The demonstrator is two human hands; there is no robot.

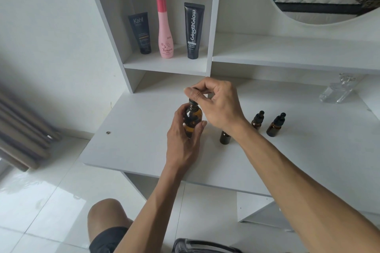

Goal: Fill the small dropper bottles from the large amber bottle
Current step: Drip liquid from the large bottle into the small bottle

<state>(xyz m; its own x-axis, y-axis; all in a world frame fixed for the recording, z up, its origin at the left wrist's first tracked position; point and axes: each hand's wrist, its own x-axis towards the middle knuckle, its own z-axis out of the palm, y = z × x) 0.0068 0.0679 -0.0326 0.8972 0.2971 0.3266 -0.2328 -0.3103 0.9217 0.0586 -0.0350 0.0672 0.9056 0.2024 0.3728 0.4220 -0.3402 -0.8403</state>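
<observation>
**Large bottle being opened; filling looks not yet begun**

The task appears to be at its start. The left hand (182, 139) wraps its fingers and thumb round the large amber bottle (192, 120), which stands upright on the white table (131, 144). The right hand (213, 102) pinches the black cap (193, 101) at the bottle's neck with thumb and curled fingers, so the step in hand is probably working that cap.

Three small dropper bottles stand to the right of the large one:
- one (224, 137) partly hidden behind the right wrist, its top not visible;
- a second (258, 120) with its black dropper on;
- a third (275, 125), also capped.

Whether any holds liquid cannot be told. All three likely remain to be filled.

On the shelf (164, 65) behind stand three toiletries: a dark tube (140, 33), a pink bottle (165, 31), a black tube (193, 31).
</observation>
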